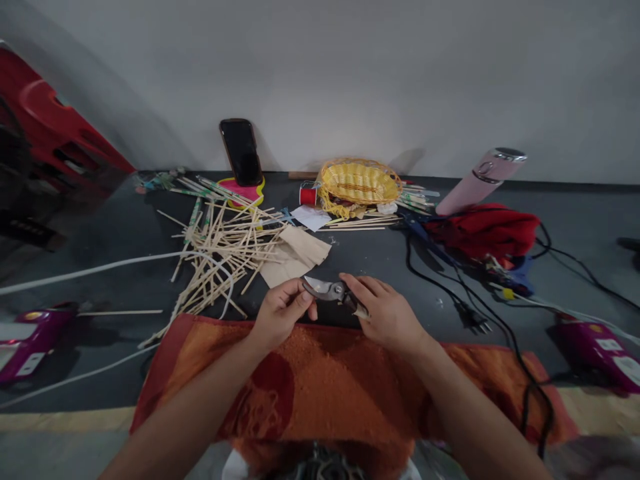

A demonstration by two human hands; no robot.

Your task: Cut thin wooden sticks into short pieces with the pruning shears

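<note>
Pruning shears (324, 289) are in my right hand (384, 311), whose fingers wrap round the handles. The metal blades point left and look slightly parted. My left hand (285, 309) is closed in a pinch right at the blade tips. Whatever sits between its fingertips is too small or hidden to make out. Both hands are above the near edge of the dark table, over an orange towel (340, 380). Just beyond my left hand lies a piece of brown paper (287, 260), beside a loose heap of thin wooden sticks (225, 243).
By the wall are a propped phone (242, 152), a yellow woven basket (360, 183), a red thread spool (308, 196) and a tilted pink bottle (475, 183). Right of my hands lie a red cloth (485, 230) and a black plug (473, 317). Purple devices (35, 340) stand at both sides.
</note>
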